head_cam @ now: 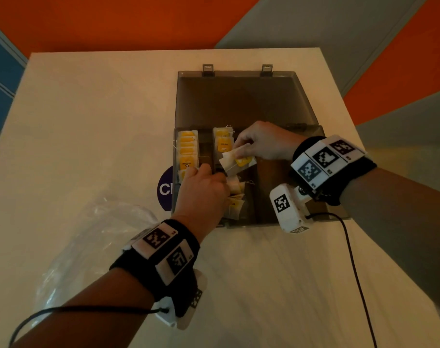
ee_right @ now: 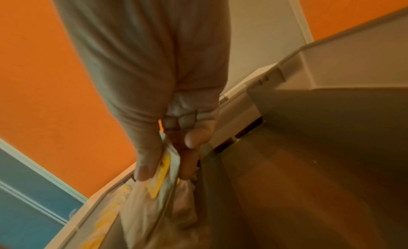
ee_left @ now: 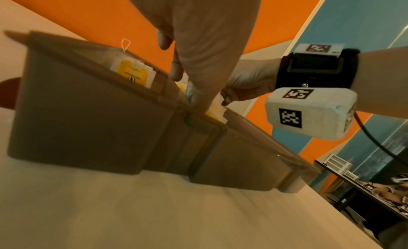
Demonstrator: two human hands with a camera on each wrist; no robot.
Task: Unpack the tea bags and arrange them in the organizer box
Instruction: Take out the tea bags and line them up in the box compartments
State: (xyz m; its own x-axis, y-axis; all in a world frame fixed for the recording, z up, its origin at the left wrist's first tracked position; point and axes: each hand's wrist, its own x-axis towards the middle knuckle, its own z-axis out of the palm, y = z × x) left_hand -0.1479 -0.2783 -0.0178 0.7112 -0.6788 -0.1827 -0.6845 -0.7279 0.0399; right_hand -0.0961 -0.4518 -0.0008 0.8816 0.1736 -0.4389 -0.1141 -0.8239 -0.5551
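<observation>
Head view: right hand (head_cam: 261, 141) pinches tea bags (head_cam: 239, 160) over organizer box (head_cam: 276, 187); left hand (head_cam: 203, 189) grip unclear, prob. reaching in.

Organizer box (head_cam: 241, 101): smoky translucent plastic, smooth, semi-gloss. Tea bags (head_cam: 187, 149) inside box: thin white paper w/ matt yellow tags, cotton-looking strings. Left of box: clear crinkly plastic bag (head_cam: 93, 237), glossy. Under box: surface (head_cam: 88, 121) pale, matt, faint grain.
</observation>
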